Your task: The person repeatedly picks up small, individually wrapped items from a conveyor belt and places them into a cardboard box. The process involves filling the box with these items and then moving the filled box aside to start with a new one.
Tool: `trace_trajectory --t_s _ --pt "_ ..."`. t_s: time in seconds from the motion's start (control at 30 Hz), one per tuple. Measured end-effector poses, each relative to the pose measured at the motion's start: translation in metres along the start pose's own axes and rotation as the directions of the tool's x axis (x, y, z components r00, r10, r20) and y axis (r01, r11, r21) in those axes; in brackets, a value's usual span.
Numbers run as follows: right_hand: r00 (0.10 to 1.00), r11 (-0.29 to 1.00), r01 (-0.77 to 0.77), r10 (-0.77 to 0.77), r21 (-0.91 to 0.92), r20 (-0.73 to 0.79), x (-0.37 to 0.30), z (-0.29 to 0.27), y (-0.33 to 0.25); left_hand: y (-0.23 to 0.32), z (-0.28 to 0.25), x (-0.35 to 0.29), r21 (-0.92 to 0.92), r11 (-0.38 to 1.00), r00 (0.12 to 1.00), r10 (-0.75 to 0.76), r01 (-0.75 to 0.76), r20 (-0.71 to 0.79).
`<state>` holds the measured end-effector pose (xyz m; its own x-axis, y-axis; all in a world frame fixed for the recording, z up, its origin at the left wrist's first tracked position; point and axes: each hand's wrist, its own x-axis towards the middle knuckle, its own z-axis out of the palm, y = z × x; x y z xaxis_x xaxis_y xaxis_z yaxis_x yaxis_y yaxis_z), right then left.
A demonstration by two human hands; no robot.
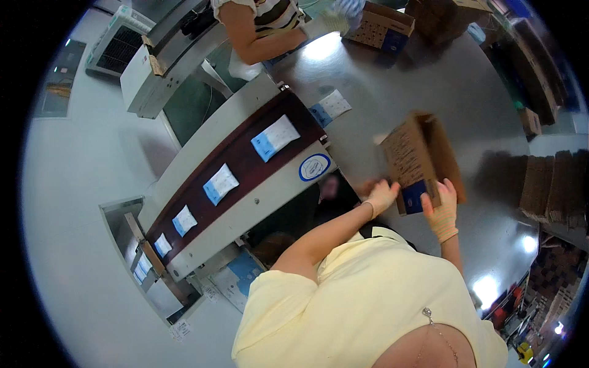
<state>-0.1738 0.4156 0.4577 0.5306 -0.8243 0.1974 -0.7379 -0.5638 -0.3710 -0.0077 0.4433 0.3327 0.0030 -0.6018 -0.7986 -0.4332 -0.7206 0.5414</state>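
Note:
A brown cardboard box [407, 158] with dark print and a blue corner panel stands tilted above the metal table, its open side facing right. My right hand [443, 211], in a striped knit glove, grips the near edge of the box, thumb outside. My left hand [383, 196] is closed at the near left corner of the box; some of its fingertips are hidden. Left of the box, a white and blue packet [331, 107] lies at the end of a dark red conveyor belt [242, 161]. Several similar packets, among them a large one [275, 138], lie spaced along the belt.
Across the metal table [368, 86], a co-worker's gloved hands [334, 21] are at another open box [381, 27]. Stacked flat cardboard [552, 187] stands at the right. A white machine housing [140, 83] rises beyond the conveyor.

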Motion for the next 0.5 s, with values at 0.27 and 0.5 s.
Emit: trace_trajectory --t_s 0.27,0.5 --pt "0.929 0.972 0.177 -0.111 -0.158 0.354 -0.124 0.028 -0.071 -0.048 -0.076 -0.122 0.566 0.542 0.205 0.809 -0.621 -0.551" --pt "0.975 0.977 -0.046 -0.002 0.208 0.223 -0.156 -0.014 -0.145 -0.062 -0.1 -0.181 0.824 0.071 0.156 0.987 -0.562 0.022"
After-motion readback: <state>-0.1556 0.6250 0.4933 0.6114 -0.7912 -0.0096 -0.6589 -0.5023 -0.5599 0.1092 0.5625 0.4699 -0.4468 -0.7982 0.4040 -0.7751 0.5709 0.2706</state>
